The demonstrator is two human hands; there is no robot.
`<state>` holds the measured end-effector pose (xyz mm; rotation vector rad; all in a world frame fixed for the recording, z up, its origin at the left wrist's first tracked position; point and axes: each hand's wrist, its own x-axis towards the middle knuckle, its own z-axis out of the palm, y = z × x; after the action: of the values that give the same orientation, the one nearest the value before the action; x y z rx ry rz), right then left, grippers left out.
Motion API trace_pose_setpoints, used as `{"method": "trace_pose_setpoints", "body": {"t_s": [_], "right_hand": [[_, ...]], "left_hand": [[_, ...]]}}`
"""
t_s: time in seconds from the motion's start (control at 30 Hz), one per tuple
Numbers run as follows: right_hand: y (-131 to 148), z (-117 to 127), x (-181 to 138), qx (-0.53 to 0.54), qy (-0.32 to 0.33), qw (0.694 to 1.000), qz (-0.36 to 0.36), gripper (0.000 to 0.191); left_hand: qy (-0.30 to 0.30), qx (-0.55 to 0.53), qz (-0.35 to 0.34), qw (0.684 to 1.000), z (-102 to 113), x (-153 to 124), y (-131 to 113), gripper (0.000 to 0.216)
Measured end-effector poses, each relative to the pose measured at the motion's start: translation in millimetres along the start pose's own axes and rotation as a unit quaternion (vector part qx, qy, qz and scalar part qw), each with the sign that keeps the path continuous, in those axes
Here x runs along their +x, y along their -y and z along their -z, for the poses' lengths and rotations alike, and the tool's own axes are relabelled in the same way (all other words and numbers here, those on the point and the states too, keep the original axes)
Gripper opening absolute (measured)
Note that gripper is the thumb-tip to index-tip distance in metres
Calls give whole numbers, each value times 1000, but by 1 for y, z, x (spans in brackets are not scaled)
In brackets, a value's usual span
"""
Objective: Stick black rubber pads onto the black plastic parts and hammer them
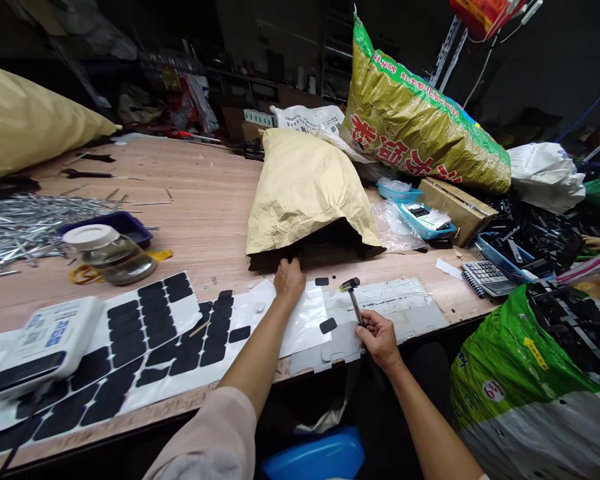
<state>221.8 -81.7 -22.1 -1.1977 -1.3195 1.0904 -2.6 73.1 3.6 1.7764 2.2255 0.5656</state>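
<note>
Reaching forward in the head view, the left hand [289,280] is resting at the dark open mouth of the paper bag [305,193]. Its fingertips are hidden against the bag's edge, so I cannot tell whether it is gripping anything. The right hand [377,337] is closing around the lower handle of the hammer [355,303], whose head is pointing far and slightly left.

Judgement: the hammer head is best kept clear of the left hand, with the grip low on the handle for control.

The hammer is looking small, with a dark head, a yellow-green band and a thin shaft. It is hovering over the white sheet [300,320], just right of a loose black pad [328,326], at the near edge of the table [205,213].
</note>
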Motion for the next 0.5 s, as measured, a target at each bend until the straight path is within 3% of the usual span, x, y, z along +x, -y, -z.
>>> {"method": "trace_pose_setpoints", "body": {"t_s": [0.13, 0.2, 0.37, 0.5], "right_hand": [[1, 0, 0, -3, -3, 1000, 0, 28], [2, 0, 1, 1, -6, 1000, 2, 29], [2, -1, 1, 0, -11, 1000, 4, 29], [0, 0, 1, 3, -12, 1000, 4, 28]], "left_hand": [[22, -46, -32, 998, 10, -12, -6, 79], [12, -77, -41, 996, 13, -18, -5, 82], [-45, -210, -51, 975, 5, -52, 6, 52], [30, -311, -132, 941, -10, -85, 1, 45]]}}
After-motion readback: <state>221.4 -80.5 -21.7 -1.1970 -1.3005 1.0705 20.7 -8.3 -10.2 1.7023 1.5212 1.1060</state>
